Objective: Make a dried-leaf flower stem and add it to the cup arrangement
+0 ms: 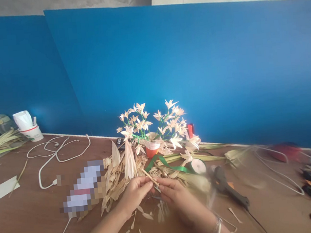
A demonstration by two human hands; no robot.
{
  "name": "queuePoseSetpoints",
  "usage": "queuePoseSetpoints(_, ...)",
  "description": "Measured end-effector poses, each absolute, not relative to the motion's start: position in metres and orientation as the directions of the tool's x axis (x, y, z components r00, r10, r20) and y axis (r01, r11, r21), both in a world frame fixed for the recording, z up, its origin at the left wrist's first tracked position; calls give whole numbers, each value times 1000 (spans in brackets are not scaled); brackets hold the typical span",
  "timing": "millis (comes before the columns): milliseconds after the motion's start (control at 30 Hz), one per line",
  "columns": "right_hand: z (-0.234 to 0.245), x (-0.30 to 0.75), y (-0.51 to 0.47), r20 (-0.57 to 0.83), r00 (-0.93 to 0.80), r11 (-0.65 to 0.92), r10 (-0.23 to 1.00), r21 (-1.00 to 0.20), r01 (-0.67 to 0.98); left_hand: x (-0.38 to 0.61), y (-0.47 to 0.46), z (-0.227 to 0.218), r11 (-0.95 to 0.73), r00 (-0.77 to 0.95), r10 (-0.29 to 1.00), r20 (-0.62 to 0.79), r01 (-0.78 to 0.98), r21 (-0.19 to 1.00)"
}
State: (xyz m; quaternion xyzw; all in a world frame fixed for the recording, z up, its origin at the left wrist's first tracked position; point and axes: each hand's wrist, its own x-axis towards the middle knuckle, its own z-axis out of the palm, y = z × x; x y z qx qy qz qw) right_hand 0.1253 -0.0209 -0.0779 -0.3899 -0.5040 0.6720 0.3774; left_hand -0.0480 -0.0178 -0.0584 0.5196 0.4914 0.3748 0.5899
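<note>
Close together at the front of the table, my left hand (pixel 137 192) and my right hand (pixel 174 191) both pinch a thin, pale rolled strip (pixel 149 176) that looks like dried corn husk. Fingertips of both hands nearly meet on it. Something small and greyish shows under my right fingers, too unclear to name. Just beyond stands a paper cup (pixel 152 148), orange and white, among husk flowers (pixel 170 124) on green stems. Loose dried husks (pixel 115 184) lie to the left of my hands, and small scraps (pixel 147 215) below them.
A green ribbon (pixel 164 161) and a white tape roll (pixel 198 166) lie behind my right hand. Right of it is a black glue gun (pixel 228 188) with its cord. White cables (pixel 54 151) and a white cup (pixel 33 132) are at left. A blue panel (pixel 194 65) rises behind.
</note>
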Motion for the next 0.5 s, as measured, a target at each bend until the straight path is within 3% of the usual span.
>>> queuePoseSetpoints(133,-79,125,-22,-141,-397,-178,907,-982,-59,-47,-19,-58,111,183,974,-137,147,983)
queuePoseSetpoints(267,-70,119,-24,28,-372,98,928,-980,173,-42,-21,-59,133,63,988,-141,122,984)
queuePoseSetpoints(367,-67,114,-28,180,-345,314,921,-866,389,-38,-21,-63,196,-4,981,-196,32,980)
queuePoseSetpoints(500,-75,110,-31,255,-339,422,906,-627,655,-35,-21,-65,247,-13,969,-248,-49,968)
